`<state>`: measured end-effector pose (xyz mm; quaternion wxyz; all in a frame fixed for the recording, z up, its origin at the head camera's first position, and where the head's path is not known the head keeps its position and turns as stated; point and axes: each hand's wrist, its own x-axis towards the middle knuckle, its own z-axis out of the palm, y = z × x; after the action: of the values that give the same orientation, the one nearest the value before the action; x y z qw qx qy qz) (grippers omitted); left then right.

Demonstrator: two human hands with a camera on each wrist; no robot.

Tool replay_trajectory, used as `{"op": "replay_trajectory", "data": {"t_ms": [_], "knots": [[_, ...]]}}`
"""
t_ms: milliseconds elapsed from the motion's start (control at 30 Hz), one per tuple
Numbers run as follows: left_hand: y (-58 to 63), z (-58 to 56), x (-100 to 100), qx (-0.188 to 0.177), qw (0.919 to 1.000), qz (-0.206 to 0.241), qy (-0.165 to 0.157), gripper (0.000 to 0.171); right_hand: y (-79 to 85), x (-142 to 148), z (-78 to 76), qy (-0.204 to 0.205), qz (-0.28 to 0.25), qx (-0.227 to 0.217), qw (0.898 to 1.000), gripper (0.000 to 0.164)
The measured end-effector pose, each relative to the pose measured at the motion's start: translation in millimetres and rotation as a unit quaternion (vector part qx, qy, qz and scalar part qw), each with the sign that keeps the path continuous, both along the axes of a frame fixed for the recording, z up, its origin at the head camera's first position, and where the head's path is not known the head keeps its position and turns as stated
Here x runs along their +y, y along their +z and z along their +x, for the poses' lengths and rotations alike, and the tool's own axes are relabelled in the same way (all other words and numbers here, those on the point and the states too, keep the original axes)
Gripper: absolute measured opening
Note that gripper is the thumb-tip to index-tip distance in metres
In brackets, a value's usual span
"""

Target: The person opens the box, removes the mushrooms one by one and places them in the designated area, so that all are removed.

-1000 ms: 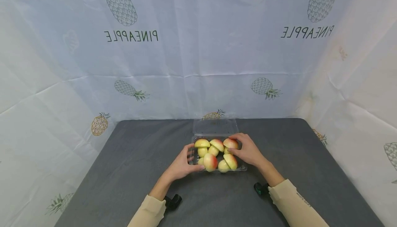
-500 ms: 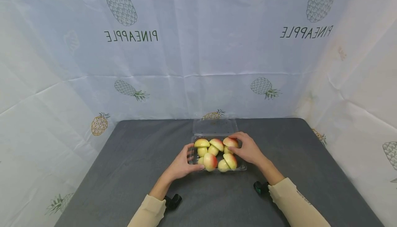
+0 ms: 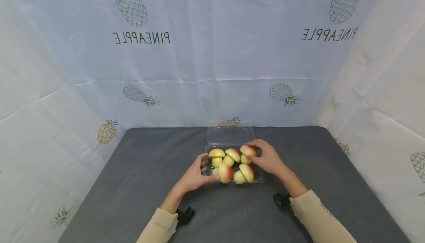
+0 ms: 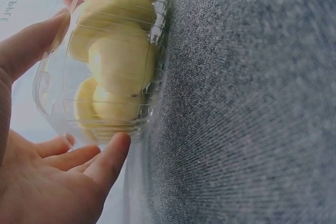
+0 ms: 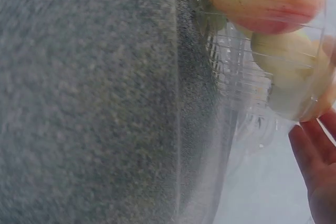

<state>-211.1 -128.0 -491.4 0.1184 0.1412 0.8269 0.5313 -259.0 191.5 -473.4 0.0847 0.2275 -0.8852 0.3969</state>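
Note:
A clear plastic clamshell box (image 3: 261, 179) sits on the table, holding several mushroom-shaped pieces with yellow-red caps and pale round stems. My left hand (image 3: 196, 174) holds the box by its left end. In the left wrist view, the thumb (image 4: 31, 45) lies along the rim and the fingers (image 4: 110, 161) reach round the end wall. My right hand (image 3: 268, 158) pinches the back-right mushroom (image 3: 247, 150) between thumb and fingers, at the box's right side. In the right wrist view, the right fingers (image 5: 310, 145) are by that mushroom, seen partly through the clear wall.
The box's lid (image 3: 230, 136) lies folded back toward the rear edge of the dark grey table (image 3: 159, 158). A white curtain (image 3: 206, 51) printed with pineapples hangs behind and at both sides. Black wrist cameras (image 3: 185, 215) are strapped under the forearms.
My right hand has shifted slightly back and to the right, and the back-right mushroom has moved a little with it. The left hand and the box have stayed in place.

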Motion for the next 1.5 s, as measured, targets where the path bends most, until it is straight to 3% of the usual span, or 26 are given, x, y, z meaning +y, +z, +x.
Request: {"op": "replay_trajectory", "data": {"t_ms": [233, 1067, 1500], "knots": [[-0.1, -0.1, 0.5, -0.001, 1.0000, -0.003, 0.001, 0.103, 6.6, 2.5, 3.3, 0.004, -0.024, -0.011, 1.000, 0.041], [1.8, -0.5, 0.4, -0.010, 1.0000, 0.000, -0.001, 0.103, 24.4, 26.6, 5.4, -0.011, -0.014, 0.028, 0.999, 0.041], [3.0, -0.8, -0.1, -0.016, 0.9999, 0.006, 0.000, 0.104, 32.7, 46.6, 3.4, -0.020, -0.013, 0.025, 0.999, 0.040]]}}
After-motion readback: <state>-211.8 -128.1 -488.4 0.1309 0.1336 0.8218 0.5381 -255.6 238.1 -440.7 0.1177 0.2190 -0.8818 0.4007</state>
